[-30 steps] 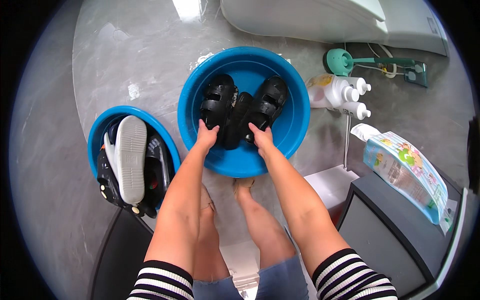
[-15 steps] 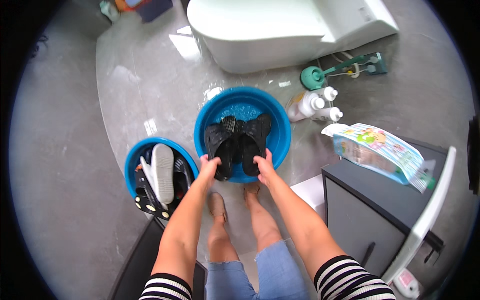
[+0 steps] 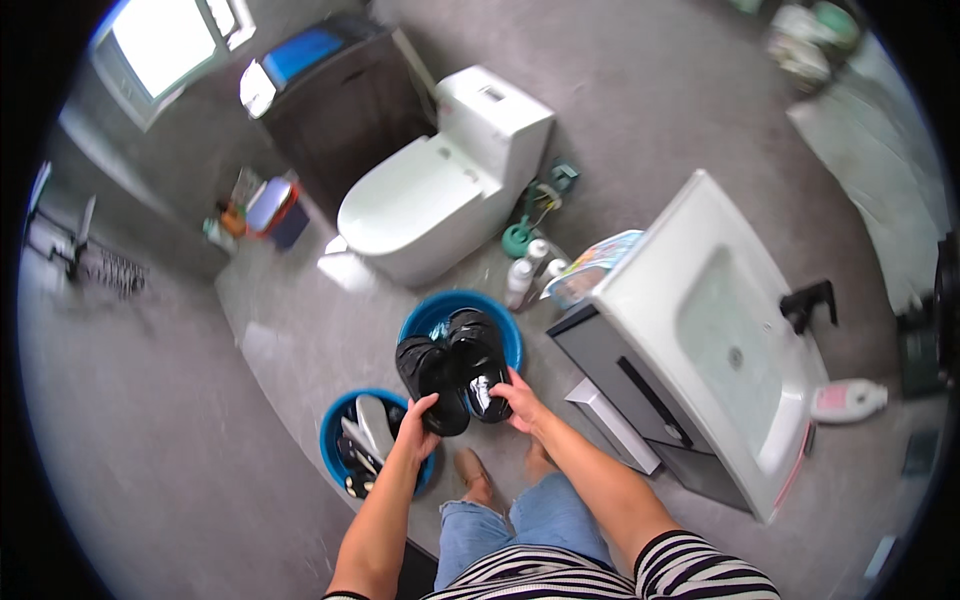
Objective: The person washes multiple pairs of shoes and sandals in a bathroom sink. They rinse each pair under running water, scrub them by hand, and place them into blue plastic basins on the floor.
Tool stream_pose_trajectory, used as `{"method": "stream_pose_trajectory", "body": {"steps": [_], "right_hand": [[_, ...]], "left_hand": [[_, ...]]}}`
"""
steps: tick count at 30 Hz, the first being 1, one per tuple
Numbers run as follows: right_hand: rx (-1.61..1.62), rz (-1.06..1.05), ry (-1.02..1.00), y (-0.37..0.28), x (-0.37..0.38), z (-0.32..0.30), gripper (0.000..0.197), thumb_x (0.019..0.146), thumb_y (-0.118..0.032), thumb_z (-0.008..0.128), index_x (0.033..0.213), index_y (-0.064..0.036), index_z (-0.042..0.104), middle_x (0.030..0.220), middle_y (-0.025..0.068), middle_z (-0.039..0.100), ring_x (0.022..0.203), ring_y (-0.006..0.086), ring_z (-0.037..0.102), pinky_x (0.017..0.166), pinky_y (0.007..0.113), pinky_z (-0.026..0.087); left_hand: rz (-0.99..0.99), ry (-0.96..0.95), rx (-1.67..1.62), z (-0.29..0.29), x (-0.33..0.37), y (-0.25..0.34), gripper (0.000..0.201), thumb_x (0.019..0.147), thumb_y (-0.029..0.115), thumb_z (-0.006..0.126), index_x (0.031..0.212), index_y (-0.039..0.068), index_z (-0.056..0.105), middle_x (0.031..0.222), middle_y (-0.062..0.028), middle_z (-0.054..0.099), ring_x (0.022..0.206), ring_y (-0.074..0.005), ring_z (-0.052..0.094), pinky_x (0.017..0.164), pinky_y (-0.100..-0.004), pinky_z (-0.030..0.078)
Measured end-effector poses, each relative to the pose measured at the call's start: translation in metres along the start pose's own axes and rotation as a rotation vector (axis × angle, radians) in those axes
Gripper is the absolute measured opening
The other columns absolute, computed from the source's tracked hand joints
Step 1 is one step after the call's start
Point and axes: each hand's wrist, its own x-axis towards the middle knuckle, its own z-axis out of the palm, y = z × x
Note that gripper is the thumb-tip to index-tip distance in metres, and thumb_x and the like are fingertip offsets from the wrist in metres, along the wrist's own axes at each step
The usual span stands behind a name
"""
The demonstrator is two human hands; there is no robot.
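Over the larger blue basin (image 3: 513,338) I hold a pair of black slippers, one in each hand. My left hand (image 3: 419,428) is closed on the heel end of the left slipper (image 3: 428,377). The heel end of the right slipper (image 3: 476,346) is gripped by my right hand (image 3: 520,400), thumb on top. Both slippers look wet, and a bright glint lies on the right one's footbed. They cover much of the basin, so most of its inside is hidden. At my left, a smaller blue basin (image 3: 328,438) holds several shoes, including a pale one (image 3: 375,425) lying sole up.
A white toilet (image 3: 410,200) stands beyond the basins. White bottles (image 3: 520,278) and a green toilet brush holder (image 3: 517,240) are beside it. To my right is a grey cabinet (image 3: 640,390) under a white washbasin (image 3: 720,290) with a black tap (image 3: 810,305).
Both hands have raised the black slippers from inside the larger basin to above its near rim. The view has tilted up, bringing the whole toilet, washbasin and window into sight.
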Motion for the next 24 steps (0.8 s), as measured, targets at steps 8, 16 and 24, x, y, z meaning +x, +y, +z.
{"method": "stream_pose_trajectory", "body": {"steps": [8, 16, 24], "right_hand": [[0.099, -0.394, -0.268, -0.130, -0.204, -0.027, 0.080, 0.083, 0.005, 0.058, 0.151, -0.0189, 0.024, 0.132, 0.0047, 0.051, 0.119, 0.0187, 0.052, 0.099, 0.036, 0.045], [-0.435, -1.026, 0.282, -0.170, -0.327, -0.263, 0.084, 0.084, -0.015, 0.073, 0.153, -0.0101, 0.025, 0.132, 0.0069, 0.052, 0.121, 0.0192, 0.049, 0.100, 0.033, 0.041], [-1.491, -0.718, 1.012, -0.190, -0.388, -0.405, 0.089, 0.073, -0.017, 0.076, 0.148, -0.0418, 0.033, 0.148, 0.0136, 0.028, 0.121, 0.0390, 0.041, 0.092, 0.053, 0.037]], "left_hand": [[0.242, -0.437, 0.248, 0.181, -0.088, -0.059, 0.038, 0.085, 0.010, 0.058, 0.122, 0.000, 0.056, 0.114, -0.0138, 0.066, 0.102, -0.0282, 0.066, 0.094, -0.0418, 0.053], [0.163, -0.443, 0.587, 0.372, -0.096, -0.256, 0.083, 0.090, 0.021, 0.066, 0.154, 0.017, 0.013, 0.142, -0.0126, 0.044, 0.129, -0.0266, 0.046, 0.105, -0.0408, 0.039], [0.581, -0.007, 1.715, 0.431, -0.005, -0.401, 0.103, 0.075, 0.052, 0.073, 0.153, 0.042, 0.006, 0.160, -0.0209, -0.010, 0.136, -0.0552, 0.023, 0.107, -0.0630, 0.027]]}}
